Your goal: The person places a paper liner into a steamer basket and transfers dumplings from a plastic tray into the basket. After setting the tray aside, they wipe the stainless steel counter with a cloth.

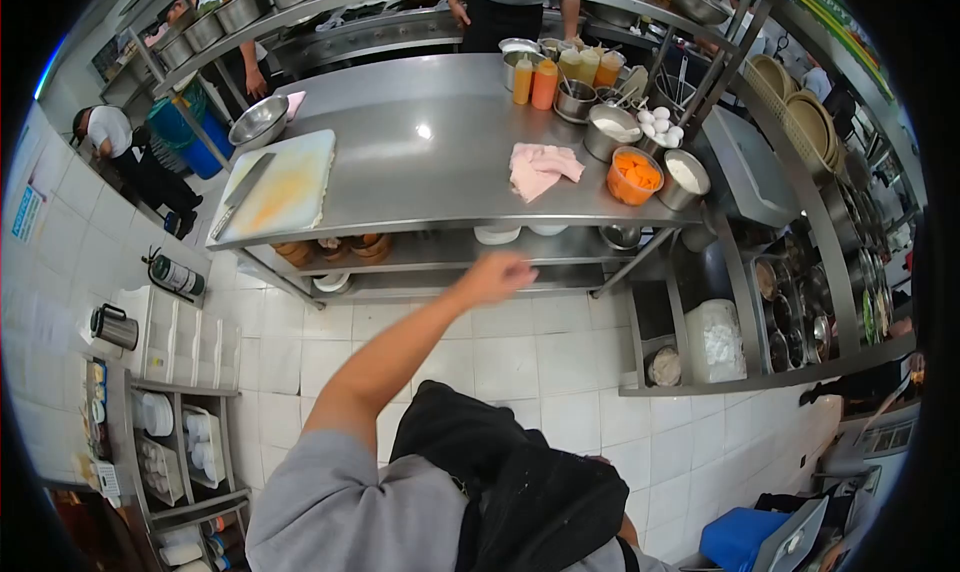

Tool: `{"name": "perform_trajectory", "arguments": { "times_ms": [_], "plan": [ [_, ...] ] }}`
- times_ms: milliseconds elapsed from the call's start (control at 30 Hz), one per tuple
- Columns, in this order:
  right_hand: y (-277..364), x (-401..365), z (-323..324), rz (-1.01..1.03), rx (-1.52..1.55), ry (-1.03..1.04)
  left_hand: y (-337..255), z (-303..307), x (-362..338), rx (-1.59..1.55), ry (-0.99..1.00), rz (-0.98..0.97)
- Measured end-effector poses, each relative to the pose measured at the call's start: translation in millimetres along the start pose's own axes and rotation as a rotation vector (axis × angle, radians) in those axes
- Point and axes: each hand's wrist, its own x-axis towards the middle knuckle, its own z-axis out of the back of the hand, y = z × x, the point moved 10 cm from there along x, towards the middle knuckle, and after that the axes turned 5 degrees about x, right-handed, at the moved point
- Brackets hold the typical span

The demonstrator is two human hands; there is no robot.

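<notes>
My left hand reaches forward past the front edge of the steel table, over the floor. Its fingers look curled in, and nothing shows in them. Nearest to it on the table top is a crumpled pink cloth. To the cloth's right stand a tub of cut orange pieces and a metal pot of white powder. A knife lies on the stained white cutting board at the table's left end. My right hand is hidden behind my body and black apron.
Squeeze bottles, eggs and a pot with white contents crowd the table's right side. A metal bowl sits behind the board. White drawers stand left, a steel rack right. Several people work around the kitchen.
</notes>
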Motion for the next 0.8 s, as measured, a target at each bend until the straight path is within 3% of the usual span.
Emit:
{"name": "perform_trajectory", "arguments": {
  "times_ms": [33,67,100,267,300,367,400,467,500,567,600,700,800],
  "plan": [
    [-6,-4,3,-0.221,0.308,-0.018,40,-19,-18,-0.070,-0.071,-0.058],
    [-18,-9,1,-0.444,0.615,-0.032,81,-33,-34,-0.005,-0.074,0.007],
    [-14,-8,6,-0.512,0.676,-0.030,121,-39,-47,-0.056,-0.092,0.082],
    [21,36,60,-0.406,0.569,0.012,293,14,-69,-0.076,-0.355,0.546],
    [25,45,76,-0.287,0.461,0.033,310,20,-63,-0.091,-0.358,0.545],
    [67,64,101,0.252,0.110,0.045,354,54,-71,-0.081,-0.681,0.763],
    [90,62,115,0.549,-0.033,-0.005,375,60,-58,-0.105,-0.685,0.757],
    [116,62,144,0.808,-0.099,-0.076,429,45,-29,-0.034,-0.403,0.780],
    [143,82,163,0.566,-0.002,-0.002,461,29,-25,-0.056,-0.396,0.777],
    [179,104,201,0.054,0.186,0.061,486,12,-10,0.524,-0.459,0.647],
    [196,108,215,-0.398,0.348,0.001,494,6,-3,0.508,-0.455,0.653],
    [245,134,228,-0.401,0.441,0.001,510,-4,5,0.361,-0.396,0.703],
    [284,170,233,-0.227,0.170,0.063,498,-13,-8,0.248,-0.308,0.790]
  ]
}}
